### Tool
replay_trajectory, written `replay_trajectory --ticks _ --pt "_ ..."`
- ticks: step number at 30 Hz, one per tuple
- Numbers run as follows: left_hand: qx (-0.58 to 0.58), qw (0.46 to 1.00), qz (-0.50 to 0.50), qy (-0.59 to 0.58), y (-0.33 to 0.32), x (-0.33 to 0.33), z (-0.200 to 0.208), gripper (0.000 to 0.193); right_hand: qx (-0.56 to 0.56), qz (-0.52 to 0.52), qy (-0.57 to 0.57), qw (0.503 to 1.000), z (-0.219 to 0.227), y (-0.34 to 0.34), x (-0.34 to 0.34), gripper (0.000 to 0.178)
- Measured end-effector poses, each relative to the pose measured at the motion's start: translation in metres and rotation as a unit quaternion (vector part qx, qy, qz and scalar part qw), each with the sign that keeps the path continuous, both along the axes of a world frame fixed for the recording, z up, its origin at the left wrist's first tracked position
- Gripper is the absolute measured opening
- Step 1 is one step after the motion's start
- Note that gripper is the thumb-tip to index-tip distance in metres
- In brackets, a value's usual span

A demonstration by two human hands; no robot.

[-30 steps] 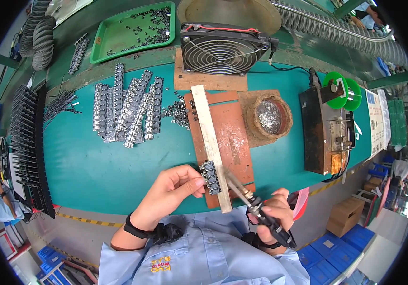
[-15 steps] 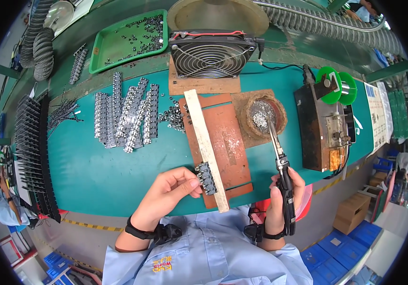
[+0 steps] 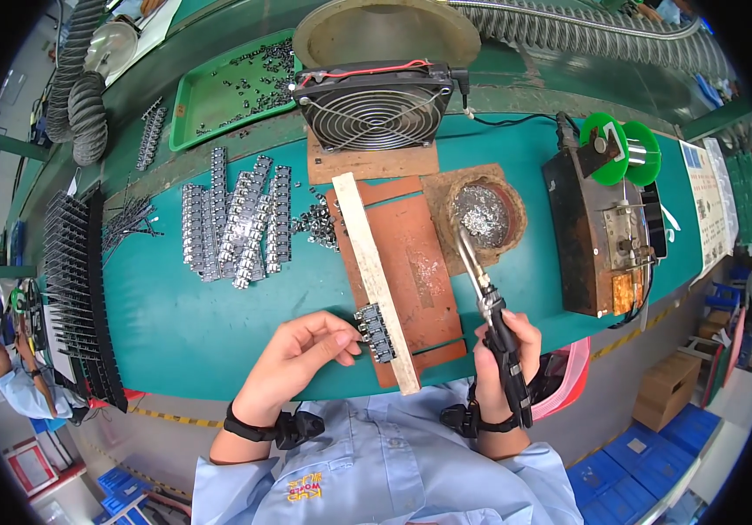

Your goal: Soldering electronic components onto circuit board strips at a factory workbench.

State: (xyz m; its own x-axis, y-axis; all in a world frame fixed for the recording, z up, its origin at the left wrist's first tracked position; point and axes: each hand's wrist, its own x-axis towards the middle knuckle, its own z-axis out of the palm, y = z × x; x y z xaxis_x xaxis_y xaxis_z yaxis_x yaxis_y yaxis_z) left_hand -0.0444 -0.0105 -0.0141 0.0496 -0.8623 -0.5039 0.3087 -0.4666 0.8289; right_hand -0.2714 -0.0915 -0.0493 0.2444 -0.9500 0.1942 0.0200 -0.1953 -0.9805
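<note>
My right hand (image 3: 500, 363) is wrapped round the black handle of a soldering iron (image 3: 487, 293). Its metal tip reaches the left rim of a round brown pot (image 3: 523, 219) with silvery bits inside. A short strip of small black and silver parts (image 3: 376, 333) rests against the near end of a pale wooden bar (image 3: 365, 249), which lies across a reddish-brown board (image 3: 411, 262). At the strip's left side is my left hand (image 3: 302, 354), thumb and fingers curled together. Whatever these fingertips may hold is too small to make out.
Rows of similar strips (image 3: 236, 223) and loose small parts (image 3: 313, 227) lie left of the board. Behind stand a fan (image 3: 376, 114) and a green tray (image 3: 201, 105). A metal box with a green spool (image 3: 604, 149) is at right, a rack of black pins (image 3: 74, 271) at left.
The soldering iron has swung left, its tip going from inside the pot to the left rim. My left fingertips have drawn slightly left from the strip. The whole view has shifted a little.
</note>
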Motion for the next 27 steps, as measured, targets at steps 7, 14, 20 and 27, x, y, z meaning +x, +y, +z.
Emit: replay_trajectory --ticks 7,14,20,27 --pt "0.018 0.998 -0.004 0.052 0.000 -0.006 -0.003 0.013 -0.013 0.085 -0.086 0.993 0.003 0.008 -0.021 0.041" --pt "-0.003 0.998 0.022 0.065 -0.001 -0.008 -0.005 0.010 -0.178 0.167 0.043 0.969 0.025 0.004 -0.022 0.035" --pt "-0.011 0.997 0.030 0.070 -0.001 -0.010 -0.005 0.010 -0.183 0.164 0.055 0.968 0.024 0.006 -0.017 0.031" --pt "-0.026 0.996 0.015 0.081 0.002 -0.007 -0.009 0.011 -0.185 0.165 0.071 0.966 0.027 0.007 -0.015 0.032"
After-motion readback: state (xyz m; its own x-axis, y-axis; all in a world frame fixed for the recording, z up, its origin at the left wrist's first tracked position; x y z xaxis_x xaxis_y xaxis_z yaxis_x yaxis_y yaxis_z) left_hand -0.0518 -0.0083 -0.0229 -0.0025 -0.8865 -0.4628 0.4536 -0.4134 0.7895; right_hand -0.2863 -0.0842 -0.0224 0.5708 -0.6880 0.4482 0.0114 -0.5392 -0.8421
